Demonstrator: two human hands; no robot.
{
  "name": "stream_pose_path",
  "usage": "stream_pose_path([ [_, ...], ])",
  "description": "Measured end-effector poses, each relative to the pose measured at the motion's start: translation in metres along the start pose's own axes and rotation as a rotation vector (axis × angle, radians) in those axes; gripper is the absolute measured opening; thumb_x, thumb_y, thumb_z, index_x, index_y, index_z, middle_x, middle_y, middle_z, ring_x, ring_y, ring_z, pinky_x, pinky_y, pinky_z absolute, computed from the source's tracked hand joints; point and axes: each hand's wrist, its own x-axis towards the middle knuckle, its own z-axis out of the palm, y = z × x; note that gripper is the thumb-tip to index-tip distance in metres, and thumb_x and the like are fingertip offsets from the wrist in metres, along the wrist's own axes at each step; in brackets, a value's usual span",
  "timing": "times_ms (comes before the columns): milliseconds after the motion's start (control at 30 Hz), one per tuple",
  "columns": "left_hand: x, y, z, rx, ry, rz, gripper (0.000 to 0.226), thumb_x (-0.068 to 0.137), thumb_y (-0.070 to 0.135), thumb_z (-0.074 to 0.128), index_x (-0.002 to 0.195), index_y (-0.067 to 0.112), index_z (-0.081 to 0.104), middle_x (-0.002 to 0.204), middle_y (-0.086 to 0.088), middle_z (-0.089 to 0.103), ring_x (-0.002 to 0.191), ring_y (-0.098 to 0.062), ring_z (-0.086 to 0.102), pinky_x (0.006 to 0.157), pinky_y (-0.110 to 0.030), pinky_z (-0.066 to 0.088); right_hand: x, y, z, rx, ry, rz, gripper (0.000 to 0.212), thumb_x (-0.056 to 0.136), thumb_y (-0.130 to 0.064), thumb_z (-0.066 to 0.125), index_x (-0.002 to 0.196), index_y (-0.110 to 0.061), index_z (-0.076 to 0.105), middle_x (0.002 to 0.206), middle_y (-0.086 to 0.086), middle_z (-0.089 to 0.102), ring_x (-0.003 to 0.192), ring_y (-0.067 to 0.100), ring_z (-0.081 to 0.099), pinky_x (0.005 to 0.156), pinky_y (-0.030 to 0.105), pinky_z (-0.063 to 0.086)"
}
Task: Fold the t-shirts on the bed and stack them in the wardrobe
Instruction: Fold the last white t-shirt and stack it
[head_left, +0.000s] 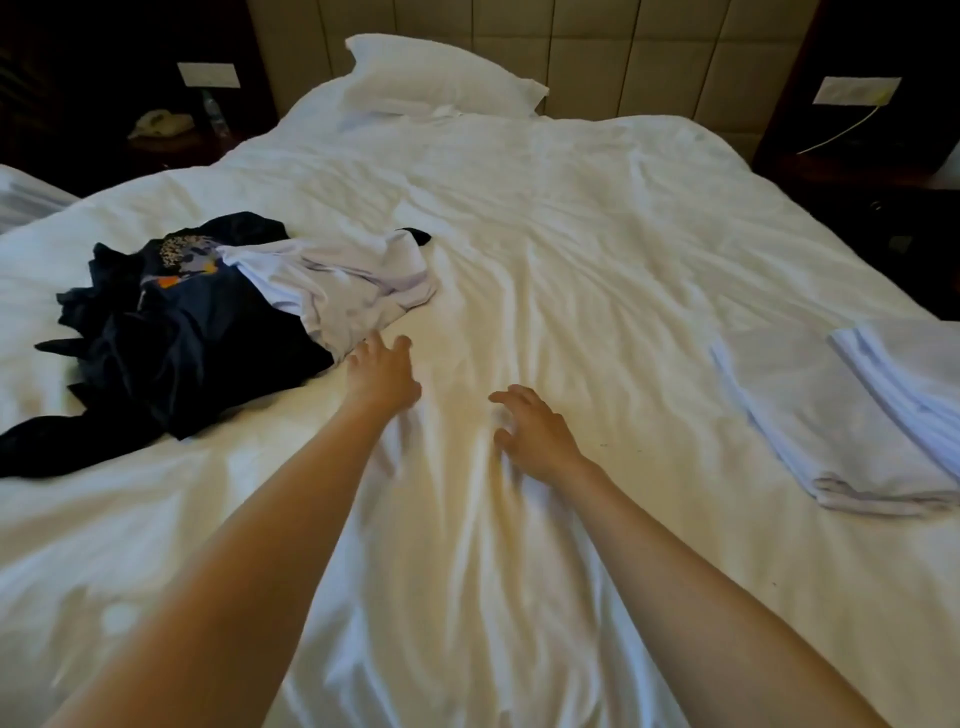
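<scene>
Both hands are stretched out over the bed (545, 218), apart from each other and holding nothing. The left hand (382, 371) has its fingers spread, its fingertips at the near edge of the white shirt (343, 280); I cannot tell whether they touch the cloth. The right hand (535, 434) hovers over bare cover, fingers loosely curled, well apart from any shirt.

The white shirt lies crumpled on top of a dark shirt (182, 338) in a loose pile on the left side of the bed. On the right edge lies a folded stack (857, 415) of pale shirts. The wardrobe is not in view.

By my reading, the step in hand is fetching the next shirt to fold, and the task is part done: some are folded, at least two are not. The next move calls for the left hand to pinch the white shirt's edge, lift it off the dark one without dragging that along, and spread it flat on the open cover between pile and stack.
</scene>
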Motion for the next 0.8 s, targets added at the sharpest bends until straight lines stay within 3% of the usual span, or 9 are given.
stream_pose_path([
  [100, 0.009, -0.017, -0.002, -0.372, 0.091, -0.283, 0.056, 0.088, 0.021, 0.057, 0.139, 0.019, 0.034, 0.148, -0.018, 0.015, 0.130, -0.038, 0.027, 0.106, -0.043, 0.026, 0.005, -0.001, 0.015, -0.012, 0.020, -0.002, 0.047, 0.097, -0.018, 0.043, 0.143, -0.020, 0.036, 0.156, 0.002, 0.020, 0.142, 0.016, 0.024, 0.115, 0.032, 0.016],
  [167, 0.014, -0.027, 0.001, -0.513, 0.112, -0.358, 0.054, 0.088, 0.020, 0.057, 0.138, 0.018, 0.036, 0.149, -0.017, 0.014, 0.130, -0.038, 0.028, 0.106, -0.043, 0.026, 0.009, -0.002, 0.023, -0.022, 0.059, 0.005, 0.045, 0.096, -0.018, 0.041, 0.141, -0.020, 0.039, 0.155, 0.002, 0.024, 0.143, 0.014, 0.018, 0.115, 0.034, 0.011],
  [400, 0.049, -0.050, 0.004, -0.654, 0.137, -0.355, 0.050, 0.091, 0.026, 0.053, 0.140, 0.025, 0.042, 0.151, -0.012, 0.021, 0.132, -0.036, 0.029, 0.108, -0.043, 0.026, 0.010, 0.014, 0.051, -0.062, 0.082, 0.027, 0.043, 0.101, -0.025, 0.028, 0.143, -0.030, 0.032, 0.158, -0.005, 0.014, 0.146, 0.012, 0.004, 0.117, 0.034, -0.002],
  [500, 0.059, -0.059, 0.005, -0.798, 0.165, -0.318, 0.039, 0.091, 0.023, 0.056, 0.129, 0.013, 0.052, 0.142, -0.013, 0.042, 0.127, -0.033, 0.043, 0.105, -0.038, 0.035, 0.013, 0.013, 0.051, -0.052, 0.072, 0.027, 0.043, 0.101, -0.025, 0.027, 0.143, -0.031, 0.032, 0.158, -0.006, 0.013, 0.146, 0.011, 0.004, 0.117, 0.034, -0.003],
  [567, 0.058, -0.059, 0.004, -0.893, 0.179, -0.297, 0.037, 0.092, 0.015, 0.055, 0.128, 0.007, 0.052, 0.140, -0.013, 0.046, 0.127, -0.030, 0.045, 0.106, -0.036, 0.037, 0.012, 0.013, 0.051, -0.055, 0.065, 0.029, 0.043, 0.101, -0.024, 0.027, 0.143, -0.031, 0.032, 0.158, -0.006, 0.013, 0.146, 0.011, 0.003, 0.116, 0.034, -0.003],
  [633, 0.056, -0.058, 0.005, -0.859, 0.151, -0.245, 0.044, 0.094, 0.012, 0.053, 0.137, 0.006, 0.045, 0.140, -0.013, 0.045, 0.127, -0.030, 0.045, 0.107, -0.036, 0.036, 0.011, 0.013, 0.050, -0.055, 0.056, 0.032, 0.043, 0.101, -0.025, 0.027, 0.143, -0.031, 0.031, 0.158, -0.006, 0.012, 0.146, 0.011, 0.003, 0.116, 0.034, -0.004],
  [733, 0.048, -0.054, 0.013, -0.695, 0.113, -0.127, 0.032, 0.092, 0.008, 0.050, 0.124, 0.012, 0.055, 0.140, -0.015, 0.044, 0.126, -0.034, 0.045, 0.106, -0.040, 0.035, 0.009, 0.013, 0.048, -0.041, 0.012, 0.044, 0.044, 0.102, -0.026, 0.025, 0.145, -0.032, 0.027, 0.159, -0.007, 0.009, 0.146, 0.011, 0.000, 0.117, 0.033, -0.006],
  [800, 0.045, -0.047, 0.014, -0.549, 0.091, -0.060, 0.039, 0.092, 0.010, 0.051, 0.132, 0.011, 0.051, 0.145, -0.011, 0.040, 0.131, -0.031, 0.037, 0.108, -0.039, 0.029, 0.008, 0.012, 0.046, -0.039, -0.020, 0.056, 0.046, 0.102, -0.027, 0.024, 0.147, -0.033, 0.023, 0.159, -0.008, 0.005, 0.146, 0.011, -0.002, 0.117, 0.033, -0.007],
])
